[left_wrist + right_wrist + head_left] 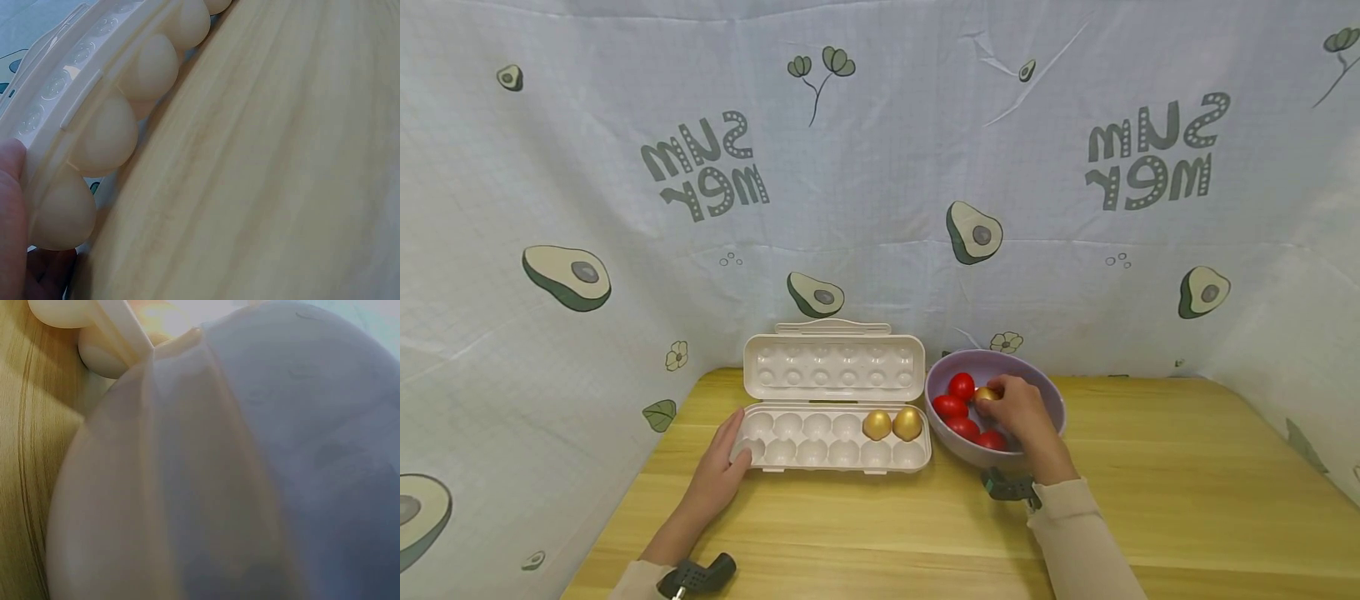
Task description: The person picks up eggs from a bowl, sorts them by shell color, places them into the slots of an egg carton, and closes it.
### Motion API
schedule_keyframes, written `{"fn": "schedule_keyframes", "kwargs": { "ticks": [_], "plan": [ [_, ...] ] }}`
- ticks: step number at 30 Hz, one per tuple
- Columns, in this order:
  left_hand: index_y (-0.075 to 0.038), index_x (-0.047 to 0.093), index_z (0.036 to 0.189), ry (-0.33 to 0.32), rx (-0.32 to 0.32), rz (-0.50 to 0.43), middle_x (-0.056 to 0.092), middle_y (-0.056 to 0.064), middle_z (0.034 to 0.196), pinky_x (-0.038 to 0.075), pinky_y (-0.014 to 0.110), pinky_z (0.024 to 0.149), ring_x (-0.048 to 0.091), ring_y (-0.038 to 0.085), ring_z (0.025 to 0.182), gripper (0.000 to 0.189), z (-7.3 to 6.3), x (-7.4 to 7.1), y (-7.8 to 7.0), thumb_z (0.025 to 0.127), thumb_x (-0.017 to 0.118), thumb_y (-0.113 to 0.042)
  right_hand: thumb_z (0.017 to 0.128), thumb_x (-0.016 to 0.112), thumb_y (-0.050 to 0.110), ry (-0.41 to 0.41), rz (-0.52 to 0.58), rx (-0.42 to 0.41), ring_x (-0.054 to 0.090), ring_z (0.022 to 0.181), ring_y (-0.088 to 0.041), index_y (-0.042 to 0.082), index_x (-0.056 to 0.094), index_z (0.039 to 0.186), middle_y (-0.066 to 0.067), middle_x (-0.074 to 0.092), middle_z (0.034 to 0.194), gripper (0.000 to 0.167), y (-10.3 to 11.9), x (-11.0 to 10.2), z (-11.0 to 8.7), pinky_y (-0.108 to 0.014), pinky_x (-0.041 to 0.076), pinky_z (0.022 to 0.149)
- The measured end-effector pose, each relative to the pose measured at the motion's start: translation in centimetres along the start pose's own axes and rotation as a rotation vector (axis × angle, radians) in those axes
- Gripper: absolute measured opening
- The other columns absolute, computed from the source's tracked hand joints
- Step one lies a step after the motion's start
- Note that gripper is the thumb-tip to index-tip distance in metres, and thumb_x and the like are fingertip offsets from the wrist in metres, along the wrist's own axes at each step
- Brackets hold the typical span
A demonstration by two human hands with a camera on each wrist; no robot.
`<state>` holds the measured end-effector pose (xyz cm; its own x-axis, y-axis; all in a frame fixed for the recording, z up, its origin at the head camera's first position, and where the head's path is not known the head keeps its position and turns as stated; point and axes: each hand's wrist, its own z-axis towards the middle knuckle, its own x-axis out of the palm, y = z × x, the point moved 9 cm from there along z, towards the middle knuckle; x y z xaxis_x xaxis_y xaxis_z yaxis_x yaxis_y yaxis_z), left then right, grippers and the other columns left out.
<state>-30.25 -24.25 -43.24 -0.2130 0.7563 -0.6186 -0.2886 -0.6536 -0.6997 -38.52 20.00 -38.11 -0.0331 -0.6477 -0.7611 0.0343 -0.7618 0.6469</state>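
An opened plastic egg carton (844, 481) lies on the table, its lid (835, 379) tipped back behind the tray. Two gold eggs (877, 425) sit in the back row at the tray's right end. My left hand (718, 471) holds the tray's left end, thumb (11, 187) at the rim and fingers lower down beside the cups. Inside the purple bowl (1051, 398), my right hand (1022, 408) pinches another gold egg (984, 395). Several red eggs (951, 406) lie by it in the bowl. The right wrist view shows mostly the bowl's side (112, 506), not the fingers.
The bowl stands right beside the carton's right end on a wooden table (865, 533). A pale cloth (880, 183) with avocado prints hangs behind and at both sides of the table.
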Motion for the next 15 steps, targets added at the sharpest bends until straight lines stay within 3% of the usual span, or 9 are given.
{"fn": "schedule_keyframes", "kwargs": {
  "ticks": [7, 15],
  "plan": [
    [0.004, 0.024, 0.15, -0.002, 0.008, -0.005, 0.026, 0.025, 0.153, 0.011, 0.015, 0.11, 0.024, 0.043, 0.14, 0.062, -0.02, -0.01, -0.04, 0.093, 0.047, -0.006, 0.084, 0.071, 0.012, 0.013, 0.0, 0.001, 0.056, 0.095, -0.035, -0.008, 0.06, 0.116, -0.024, 0.063, 0.109, 0.039, 0.03, 0.19, 0.04, -0.051, 0.05, 0.092],
    [0.003, 0.024, 0.151, 0.003, 0.0, -0.006, 0.026, 0.024, 0.153, 0.013, 0.022, 0.114, 0.024, 0.042, 0.14, 0.062, 0.0, -0.04, -0.09, 0.094, 0.046, -0.007, 0.084, 0.072, 0.011, 0.055, 0.009, 0.007, 0.056, 0.087, -0.029, -0.004, 0.061, 0.109, -0.016, 0.063, 0.098, 0.032, 0.04, 0.59, 0.05, -0.043, 0.055, 0.081]
  ]
}}
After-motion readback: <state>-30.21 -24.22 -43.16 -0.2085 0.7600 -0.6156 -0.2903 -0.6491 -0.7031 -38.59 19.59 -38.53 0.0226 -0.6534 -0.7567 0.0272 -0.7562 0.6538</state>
